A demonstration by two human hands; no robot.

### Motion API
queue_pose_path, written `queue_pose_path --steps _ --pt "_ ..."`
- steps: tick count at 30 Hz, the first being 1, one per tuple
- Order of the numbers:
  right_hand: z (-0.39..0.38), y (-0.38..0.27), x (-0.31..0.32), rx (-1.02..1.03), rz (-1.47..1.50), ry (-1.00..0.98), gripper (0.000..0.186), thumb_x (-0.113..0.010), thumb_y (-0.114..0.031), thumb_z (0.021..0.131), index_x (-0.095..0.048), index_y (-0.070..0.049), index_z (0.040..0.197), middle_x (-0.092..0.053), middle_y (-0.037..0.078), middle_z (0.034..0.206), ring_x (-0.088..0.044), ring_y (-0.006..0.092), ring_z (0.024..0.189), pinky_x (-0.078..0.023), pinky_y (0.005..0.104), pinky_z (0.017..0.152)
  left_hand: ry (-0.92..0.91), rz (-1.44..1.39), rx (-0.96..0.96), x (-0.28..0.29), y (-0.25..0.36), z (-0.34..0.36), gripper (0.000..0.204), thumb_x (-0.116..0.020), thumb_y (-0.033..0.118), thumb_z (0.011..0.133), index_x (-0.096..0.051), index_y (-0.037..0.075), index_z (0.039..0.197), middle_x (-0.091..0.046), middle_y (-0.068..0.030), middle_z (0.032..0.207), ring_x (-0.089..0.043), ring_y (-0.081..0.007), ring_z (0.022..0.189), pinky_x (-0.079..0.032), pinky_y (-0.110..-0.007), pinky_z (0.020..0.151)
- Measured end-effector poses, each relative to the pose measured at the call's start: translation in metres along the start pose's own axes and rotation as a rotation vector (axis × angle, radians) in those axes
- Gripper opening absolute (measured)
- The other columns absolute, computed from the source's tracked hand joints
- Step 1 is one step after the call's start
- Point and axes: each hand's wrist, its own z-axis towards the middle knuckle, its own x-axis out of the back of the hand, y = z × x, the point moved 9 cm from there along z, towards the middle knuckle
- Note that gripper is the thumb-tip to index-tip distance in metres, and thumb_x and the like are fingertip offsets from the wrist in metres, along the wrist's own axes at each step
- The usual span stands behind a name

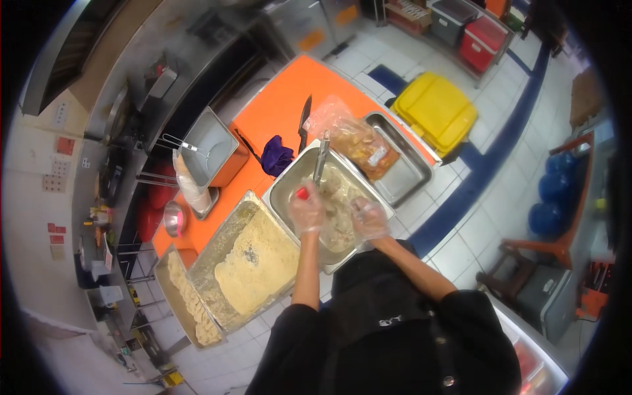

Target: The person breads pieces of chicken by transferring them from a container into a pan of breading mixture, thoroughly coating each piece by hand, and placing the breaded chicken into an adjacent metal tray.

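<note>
My left hand (308, 212), in a clear plastic glove, is closed around the red handle of a long metal utensil (321, 159) that looks like tongs. The utensil's silver part reaches over the far side of a deep metal pan (282, 196). Pale, wet food pieces (337, 220) lie in cloudy liquid inside that pan. Over the pan's right side, my right hand (370, 217), also gloved, has its fingers curled at the food; what they grip is hidden. Left of this pan sits a wide metal tray (204, 280) of pale yellow flour-like powder (257, 263).
A black knife (305, 123) and a purple cloth (276, 157) lie on the orange tabletop (276, 99). A bag of orange-brown food (365, 148) rests on a metal tray (411, 181). A narrow tray (172, 293) of coated pieces stands left. A yellow bin (434, 112) is beyond the table.
</note>
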Motion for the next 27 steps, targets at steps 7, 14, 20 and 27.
queue_pose_path --steps 7,14,20,27 --pt "0.001 -0.010 0.012 0.089 0.025 0.120 0.005 -0.058 -0.007 0.078 -0.054 -0.009 0.077 -0.050 0.013 0.063 -0.052 0.0301 0.058 -0.041 0.0386 0.054 0.169 -0.196 0.050 -0.015 -0.025 0.036 0.051 -0.048 0.037 0.098 -0.050 0.001 0.063 -0.045 -0.0121 0.049 -0.044 -0.0265 0.042 -0.034 -0.045 0.047" --pt "0.000 -0.009 0.009 0.022 0.031 0.031 0.015 -0.058 -0.021 0.081 -0.054 -0.010 0.090 -0.056 0.016 0.071 -0.057 0.0369 0.067 -0.044 0.0454 0.060 0.149 -0.065 -0.029 -0.005 -0.027 0.014 0.039 -0.046 0.029 0.101 -0.055 -0.002 0.080 -0.048 -0.0084 0.058 -0.050 -0.0223 0.055 -0.040 -0.036 0.052" --pt "0.002 -0.020 0.000 0.071 0.051 0.078 0.012 -0.060 -0.018 0.081 -0.056 -0.010 0.089 -0.059 0.016 0.073 -0.059 0.0364 0.068 -0.045 0.0453 0.060 0.329 -0.617 0.098 0.070 -0.088 0.032 0.032 -0.049 0.027 0.100 -0.049 0.002 0.080 -0.050 -0.0074 0.059 -0.049 -0.0212 0.051 -0.039 -0.033 0.050" --pt "-0.001 -0.007 0.003 0.095 -0.093 0.114 0.009 -0.059 -0.011 0.083 -0.060 -0.010 0.091 -0.061 0.018 0.072 -0.060 0.0382 0.066 -0.046 0.0450 0.058 0.419 -0.866 0.048 0.237 0.034 0.052 0.036 -0.047 0.032 0.101 -0.041 0.005 0.077 -0.046 -0.0040 0.058 -0.043 -0.0125 0.045 -0.036 -0.025 0.046"
